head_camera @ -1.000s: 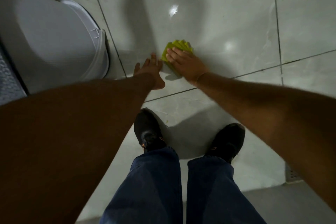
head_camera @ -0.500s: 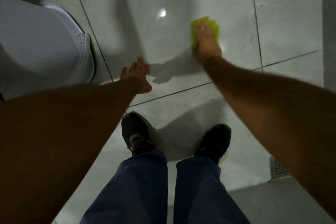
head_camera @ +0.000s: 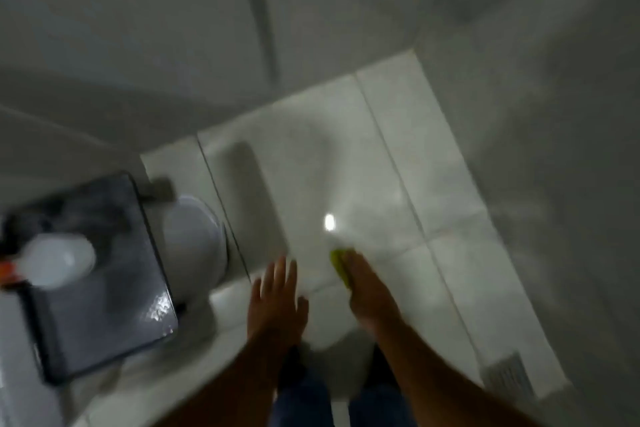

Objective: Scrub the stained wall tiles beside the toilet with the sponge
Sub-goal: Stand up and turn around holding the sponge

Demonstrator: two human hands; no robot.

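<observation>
The frame is blurred by head motion. My right hand (head_camera: 370, 291) presses a yellow-green sponge (head_camera: 338, 265) against the glossy pale wall tiles (head_camera: 381, 163); only the sponge's left edge shows past my fingers. My left hand (head_camera: 277, 298) rests flat on the same tiles a little to the left, fingers spread, holding nothing. The white toilet (head_camera: 194, 243) stands further left, close to the wall.
A dark tray-like cover (head_camera: 104, 288) lies over the cistern at left, with a white bottle (head_camera: 55, 258) on it. A floor drain grate (head_camera: 507, 374) sits at lower right. A grey wall (head_camera: 554, 149) closes the right side. My shoes and jeans are below.
The head has tilted up and pulled back, so more wall, the cistern and the corner now show. My right hand has slid the sponge down and left, nearer my left hand.
</observation>
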